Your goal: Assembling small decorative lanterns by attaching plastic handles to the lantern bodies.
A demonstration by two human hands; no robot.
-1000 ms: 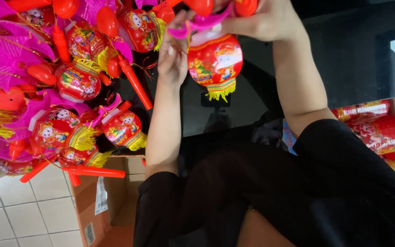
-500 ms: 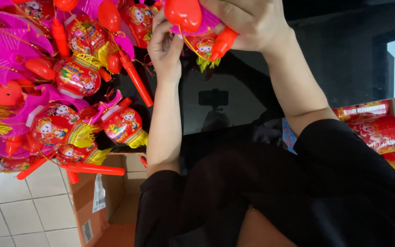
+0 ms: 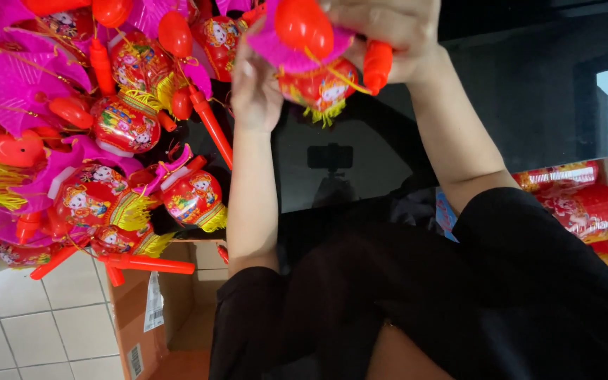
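Note:
My right hand (image 3: 388, 32) is at the top edge, closed around a small red toy lantern (image 3: 318, 84) with a yellow tassel, a pink paper fan piece, a red bulb (image 3: 302, 24) and an orange-red handle (image 3: 378, 67). My left hand (image 3: 255, 84) is just left of it, fingers up against the pink paper and the lantern's side. Both forearms reach up from my black sleeves over a glossy black tabletop (image 3: 360, 162).
A heap of finished red lanterns with pink fans, yellow tassels and red stick handles (image 3: 114, 141) fills the left. Wrapped red lanterns (image 3: 585, 211) lie at the right. A cardboard box (image 3: 156, 317) stands on the white tiled floor (image 3: 29, 331) at lower left.
The held lantern has risen toward the top edge and turned, so the pink paper and red bulb now cover its top. My left hand moved up against it.

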